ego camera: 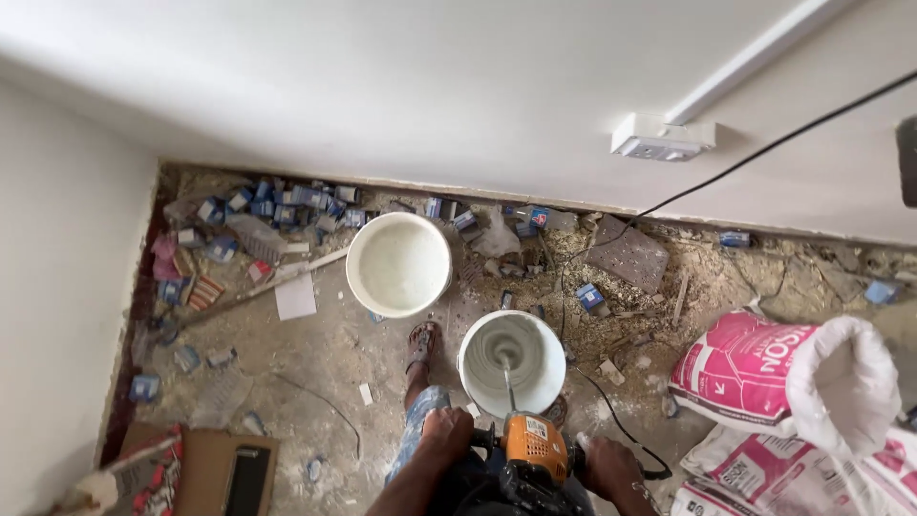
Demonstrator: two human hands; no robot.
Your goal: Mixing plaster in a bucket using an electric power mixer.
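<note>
Left hand point(447, 427): wrapping closed around the left handle of the orange power mixer point(532, 449).
Right hand point(605, 466): gripping the mixer's right handle, fingers curled shut.
Power mixer: standing upright between both hands, its metal shaft point(507, 377) reaching down into the near white bucket point(512, 361).
Near bucket: sitting on the floor point(315, 354) just ahead of the person's sandalled foot point(421, 345), holding pale grey mix.
Far bucket point(398, 264): standing close beside the near one, nearer the wall, filled with whitish liquid.
Cable point(735, 167): running black across the wall.
Pink and white sacks point(764, 373): lying at the right.
Small blue boxes point(277, 205): lying scattered along the wall's foot.
</note>
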